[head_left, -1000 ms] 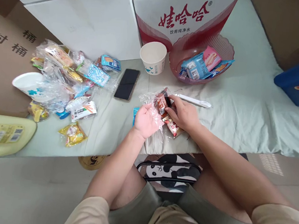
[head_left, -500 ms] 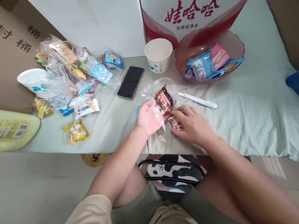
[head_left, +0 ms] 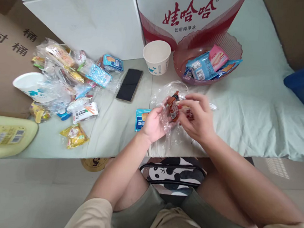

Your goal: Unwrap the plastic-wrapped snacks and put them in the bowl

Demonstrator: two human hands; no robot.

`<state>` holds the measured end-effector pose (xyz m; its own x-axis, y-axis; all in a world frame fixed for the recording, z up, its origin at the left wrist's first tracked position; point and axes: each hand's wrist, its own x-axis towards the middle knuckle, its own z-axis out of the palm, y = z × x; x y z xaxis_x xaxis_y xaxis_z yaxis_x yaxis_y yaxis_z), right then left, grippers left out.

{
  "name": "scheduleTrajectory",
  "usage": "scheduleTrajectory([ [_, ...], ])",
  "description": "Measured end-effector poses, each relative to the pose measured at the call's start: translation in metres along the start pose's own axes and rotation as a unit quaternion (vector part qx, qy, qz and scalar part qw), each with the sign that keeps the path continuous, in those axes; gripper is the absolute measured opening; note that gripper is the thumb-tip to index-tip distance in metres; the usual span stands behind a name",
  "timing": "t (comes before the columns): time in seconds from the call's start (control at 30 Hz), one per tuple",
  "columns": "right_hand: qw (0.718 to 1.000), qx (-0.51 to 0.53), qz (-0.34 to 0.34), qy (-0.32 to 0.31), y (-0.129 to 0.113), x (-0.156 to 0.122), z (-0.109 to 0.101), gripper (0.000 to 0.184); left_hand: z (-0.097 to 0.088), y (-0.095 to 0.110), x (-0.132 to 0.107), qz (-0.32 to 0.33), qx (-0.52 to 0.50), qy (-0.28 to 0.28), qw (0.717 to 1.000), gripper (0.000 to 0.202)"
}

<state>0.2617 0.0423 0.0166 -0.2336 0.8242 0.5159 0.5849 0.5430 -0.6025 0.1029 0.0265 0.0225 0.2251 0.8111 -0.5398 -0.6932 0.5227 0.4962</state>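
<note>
A: Head view: where's the snack packet [head_left: 173, 109]?
B: Above the desk's [head_left: 249, 112] front edge, partly wrapped by the clear bag [head_left: 167, 90]. The left hand's [head_left: 155, 123] fingers clamp the bag and the right hand's [head_left: 198, 120] fingers pinch the packet.
A: Beyond?
B: A blue packet [head_left: 140, 119] just beside the left hand, then the phone [head_left: 129, 84], paper cup [head_left: 156, 57] and pink bowl [head_left: 235, 52] farther back.

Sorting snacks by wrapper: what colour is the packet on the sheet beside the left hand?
The packet is mostly blue; head view.
</note>
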Motion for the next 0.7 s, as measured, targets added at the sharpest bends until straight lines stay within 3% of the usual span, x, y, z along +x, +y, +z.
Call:
scheduleTrajectory([
  [0.17, 0.997, 0.032, -0.008, -0.077, 0.003, 0.006, 0.018, 0.031, -0.002, 0.004, -0.003, -0.009, -0.018, -0.004, 1.000, 0.041],
  [0.27, 0.994, 0.053, -0.020, -0.096, 0.003, 0.002, 0.019, 0.044, -0.005, 0.011, -0.007, -0.009, -0.014, -0.022, 1.000, 0.043],
  [0.53, 0.994, 0.087, 0.040, -0.057, 0.008, 0.000, 0.020, 0.052, -0.004, 0.013, -0.017, -0.057, 0.005, -0.054, 0.997, 0.047],
  [0.63, 0.984, 0.137, 0.096, -0.057, 0.018, 0.002, 0.021, 0.055, -0.004, 0.016, -0.016, -0.072, -0.004, -0.070, 0.995, 0.044],
  [0.7, 0.975, 0.169, 0.135, -0.052, 0.027, 0.004, 0.020, 0.052, -0.006, 0.019, -0.013, -0.046, -0.006, -0.064, 0.997, 0.039],
])
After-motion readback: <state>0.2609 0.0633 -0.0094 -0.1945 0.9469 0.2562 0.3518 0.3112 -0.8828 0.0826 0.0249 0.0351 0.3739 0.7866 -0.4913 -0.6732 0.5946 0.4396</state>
